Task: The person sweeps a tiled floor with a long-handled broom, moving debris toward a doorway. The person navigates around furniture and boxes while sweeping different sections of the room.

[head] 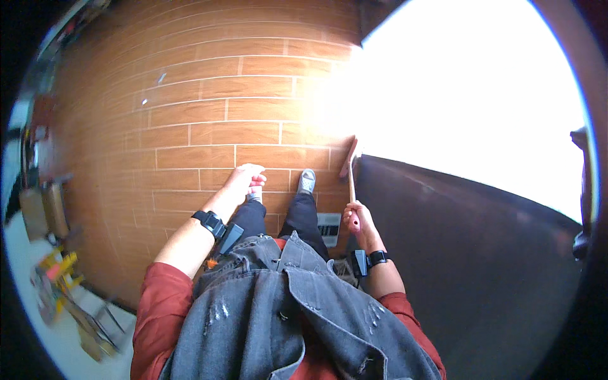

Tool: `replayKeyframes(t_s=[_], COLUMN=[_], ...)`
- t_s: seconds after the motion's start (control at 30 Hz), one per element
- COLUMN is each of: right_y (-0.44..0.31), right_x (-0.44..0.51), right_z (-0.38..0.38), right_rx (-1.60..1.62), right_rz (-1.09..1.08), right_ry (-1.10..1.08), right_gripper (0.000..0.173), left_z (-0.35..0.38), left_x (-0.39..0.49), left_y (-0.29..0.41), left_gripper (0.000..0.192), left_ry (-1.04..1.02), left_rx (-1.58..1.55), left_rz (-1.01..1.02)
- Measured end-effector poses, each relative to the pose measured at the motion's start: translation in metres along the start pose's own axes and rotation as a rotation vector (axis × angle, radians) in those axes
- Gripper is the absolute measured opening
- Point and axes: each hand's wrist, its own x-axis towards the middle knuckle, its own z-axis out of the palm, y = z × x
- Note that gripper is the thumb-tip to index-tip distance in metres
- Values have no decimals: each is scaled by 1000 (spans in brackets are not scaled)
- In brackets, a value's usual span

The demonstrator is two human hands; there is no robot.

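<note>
My right hand [359, 219] is wrapped around the pink grip of a long-handled brush [351, 183]. A hole shows in the end of its grip. The narrow pink brush head [350, 156] points away from me, beside the corner where the wood-look tile floor [259, 130] meets a dark panel [451, 237]. The bristles cannot be made out. Out in front of my body, my left hand [249, 177] hangs above my left foot with nothing in it, its fingers loosely bent.
Bright glare from an opening [465, 95] washes out the upper right. Near my right leg lies a pale rectangular item [328, 229] with dark stripes. Small white scraps [145, 101] dot the floor. Blurred boxes [42, 211] and yellow items [59, 266] stand along the left.
</note>
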Motion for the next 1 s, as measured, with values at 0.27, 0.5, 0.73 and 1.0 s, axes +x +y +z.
replayKeyframes(t_s=[0.27,0.5,0.73,1.0], right_y=[-113,-183,-156,-78], right_x=[82,15,5,3], right_z=[47,-7,11,17], right_rx=[-180,-331,-644,-895], right_rz=[148,-141,-73,107], right_ry=[-326,-805,-257,-98], right_gripper=[20,18,24,28], left_z=[45,111,66,33], left_x=[-6,-4,-26,-81], left_y=[-67,-118,-128,-215], left_gripper=[18,15,14,21], left_ry=[244,307,192,34], left_rx=[-361,-555,-843,-1009], left_rz=[70,51,168,273])
